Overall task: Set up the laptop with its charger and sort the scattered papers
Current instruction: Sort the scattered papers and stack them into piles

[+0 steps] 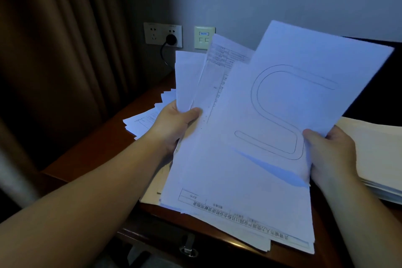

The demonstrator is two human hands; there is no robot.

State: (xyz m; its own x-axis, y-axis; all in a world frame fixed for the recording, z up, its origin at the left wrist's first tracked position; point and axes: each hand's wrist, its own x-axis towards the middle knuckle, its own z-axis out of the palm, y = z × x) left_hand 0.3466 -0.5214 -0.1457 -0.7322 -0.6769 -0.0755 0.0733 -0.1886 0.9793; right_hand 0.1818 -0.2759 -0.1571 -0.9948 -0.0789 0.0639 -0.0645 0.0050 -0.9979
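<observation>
Brown curtain (pixel 65 50) hangs left; cream wall panel (pixel 204 37) beyond wooden desk (pixel 104 137).

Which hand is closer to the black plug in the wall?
Left. The left hand grips the fanned papers at their left edge, just below the black plug. The right hand holds the papers' right edge, far across from it.

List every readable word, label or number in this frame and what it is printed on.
Bottom sheet: a heading in Chinese characters, upside down to the camera, too blurred to quote.
Form sheet in the left hand: table text too small to read.
Top sheet: only a drawn outline, no text.
Wall panel: blue label unreadable.
</observation>
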